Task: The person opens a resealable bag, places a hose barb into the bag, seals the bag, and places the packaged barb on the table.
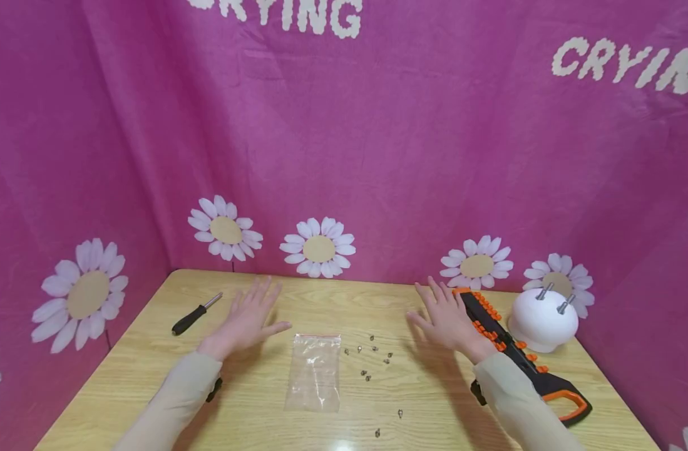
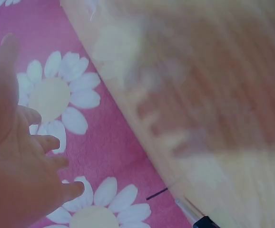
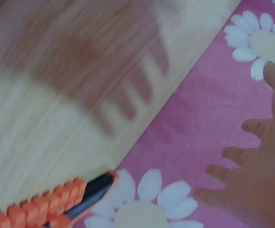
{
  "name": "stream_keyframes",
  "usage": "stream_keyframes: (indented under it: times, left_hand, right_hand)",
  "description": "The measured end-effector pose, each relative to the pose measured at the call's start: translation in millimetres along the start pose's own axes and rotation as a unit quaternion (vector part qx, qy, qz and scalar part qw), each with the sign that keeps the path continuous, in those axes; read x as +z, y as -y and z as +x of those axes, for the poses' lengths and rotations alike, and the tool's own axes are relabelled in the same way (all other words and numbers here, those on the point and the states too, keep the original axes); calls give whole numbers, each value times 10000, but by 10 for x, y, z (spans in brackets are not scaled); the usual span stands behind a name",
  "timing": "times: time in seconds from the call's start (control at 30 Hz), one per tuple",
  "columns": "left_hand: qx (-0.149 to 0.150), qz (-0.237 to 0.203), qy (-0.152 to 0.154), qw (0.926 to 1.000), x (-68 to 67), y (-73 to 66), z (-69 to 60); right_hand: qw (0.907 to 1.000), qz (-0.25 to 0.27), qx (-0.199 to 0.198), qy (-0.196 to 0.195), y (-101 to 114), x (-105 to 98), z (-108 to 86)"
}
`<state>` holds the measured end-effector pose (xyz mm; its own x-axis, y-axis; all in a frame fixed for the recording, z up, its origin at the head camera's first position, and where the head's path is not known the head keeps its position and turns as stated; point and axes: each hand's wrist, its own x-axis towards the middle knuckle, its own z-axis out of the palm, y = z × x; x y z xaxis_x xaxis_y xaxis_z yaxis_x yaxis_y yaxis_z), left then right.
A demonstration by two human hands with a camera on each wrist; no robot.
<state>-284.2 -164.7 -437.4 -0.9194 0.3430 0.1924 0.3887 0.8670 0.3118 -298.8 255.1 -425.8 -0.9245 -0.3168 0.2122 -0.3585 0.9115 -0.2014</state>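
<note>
My left hand (image 1: pixel 245 322) is held above the table with fingers spread and nothing in it; the left wrist view shows the same hand (image 2: pixel 28 166) from the palm side. To its left lies a screwdriver (image 1: pixel 194 315) with a black handle. My right hand (image 1: pixel 447 319), also spread and holding nothing, hovers just left of a black and orange tool (image 1: pixel 504 341); the right wrist view shows the hand (image 3: pixel 251 171) with the orange-toothed end (image 3: pixel 42 206) nearby. Between the hands lie a clear plastic bag (image 1: pixel 314 374) and several small screws (image 1: pixel 375 349).
At the right stands a white rounded object (image 1: pixel 543 321) with two metal posts (image 1: pixel 566 304) on top. A pink flowered cloth (image 1: pixel 377 156) hangs behind and beside the wooden table (image 1: pixel 253 413). Two separate screws lie nearer the front, one of them a small screw (image 1: pixel 377 433).
</note>
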Motion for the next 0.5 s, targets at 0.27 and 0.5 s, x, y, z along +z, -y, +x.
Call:
stream_keyframes:
  times: [0.27, 0.5]
  left_hand:
    - [426, 136, 162, 9989, 98, -69, -199]
    - [726, -18, 308, 9969, 149, -210, -344]
  right_hand:
    - [9955, 370, -811, -335, 216, 155, 68]
    - [9884, 1151, -978, -169, 470, 268, 123]
